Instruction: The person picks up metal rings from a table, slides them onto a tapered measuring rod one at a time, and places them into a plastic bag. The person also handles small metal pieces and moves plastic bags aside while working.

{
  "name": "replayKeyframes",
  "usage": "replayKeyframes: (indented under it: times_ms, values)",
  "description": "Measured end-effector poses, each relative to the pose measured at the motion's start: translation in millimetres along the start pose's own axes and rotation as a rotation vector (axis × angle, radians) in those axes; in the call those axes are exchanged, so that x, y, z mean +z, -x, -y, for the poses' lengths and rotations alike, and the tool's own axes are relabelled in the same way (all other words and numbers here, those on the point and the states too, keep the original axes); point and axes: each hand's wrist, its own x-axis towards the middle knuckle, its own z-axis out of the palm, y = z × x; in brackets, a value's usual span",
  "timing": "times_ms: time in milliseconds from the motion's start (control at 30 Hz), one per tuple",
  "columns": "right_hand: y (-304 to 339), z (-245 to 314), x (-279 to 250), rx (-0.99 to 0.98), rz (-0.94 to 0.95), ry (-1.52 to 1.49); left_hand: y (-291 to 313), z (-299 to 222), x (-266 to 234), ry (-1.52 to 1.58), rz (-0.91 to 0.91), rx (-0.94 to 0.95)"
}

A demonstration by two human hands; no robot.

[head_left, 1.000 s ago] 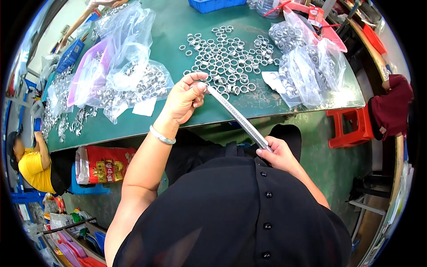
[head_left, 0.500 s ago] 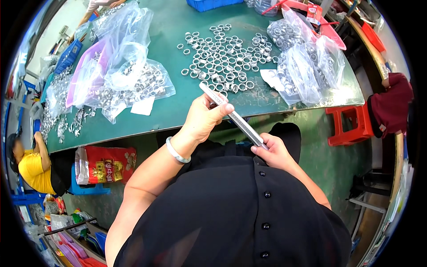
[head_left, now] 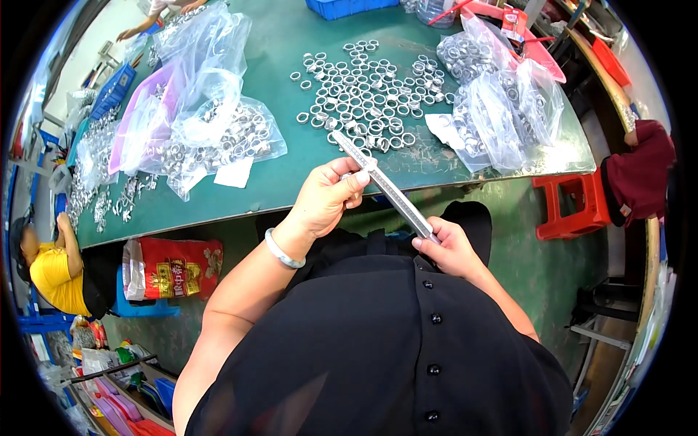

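Observation:
A tapered metal ring mandrel point(head_left: 398, 198) with graduation marks slants across in front of me, its narrow tip toward the table. My right hand point(head_left: 447, 248) is closed round its thick end. A small silver ring point(head_left: 371, 165) appears to sit around the stick's upper half. My left hand point(head_left: 333, 196), wearing a pale bangle point(head_left: 282, 249) at the wrist, pinches at this ring with thumb and fingers; the fingertips behind the stick are partly hidden. Beyond the tip, many loose silver rings point(head_left: 374, 99) lie spread on the green table point(head_left: 291, 190).
Clear bags of rings lie left point(head_left: 225, 134) and right point(head_left: 494, 120) on the table. A purple tray point(head_left: 137, 109) and blue baskets stand farther off. At right is a red stool point(head_left: 572, 206) beside a seated person; a person in yellow point(head_left: 57, 272) sits at left, near a red sack point(head_left: 185, 269).
My left hand has shifted slightly left and down, its thumb sliding off the mandrel's face, so the ring shows more. The mandrel's tip has moved slightly right. My right hand keeps its hold.

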Motion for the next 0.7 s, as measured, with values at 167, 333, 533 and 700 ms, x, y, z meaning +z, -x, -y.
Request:
replayKeyframes:
  times_ms: [167, 333, 533, 700]
  values:
    - [0.2, -1.8, -1.3, 0.006, 0.011, 0.017, 0.2, 1.1, -0.2, -0.007, -0.012, -0.003]
    - [1.6, 1.3, -0.4, 0.021, 0.02, -0.016, 0.2, 1.3, 1.8, -0.023, -0.039, 0.002]
    - [2.0, 1.2, -2.2, 0.001, 0.017, 0.001, -0.9, 1.6, 4.2, -0.058, -0.059, 0.023]
    - [1.9, 0.0, -3.5, -0.013, 0.013, 0.012, -3.1, 0.3, 6.6, -0.08, -0.074, 0.005]
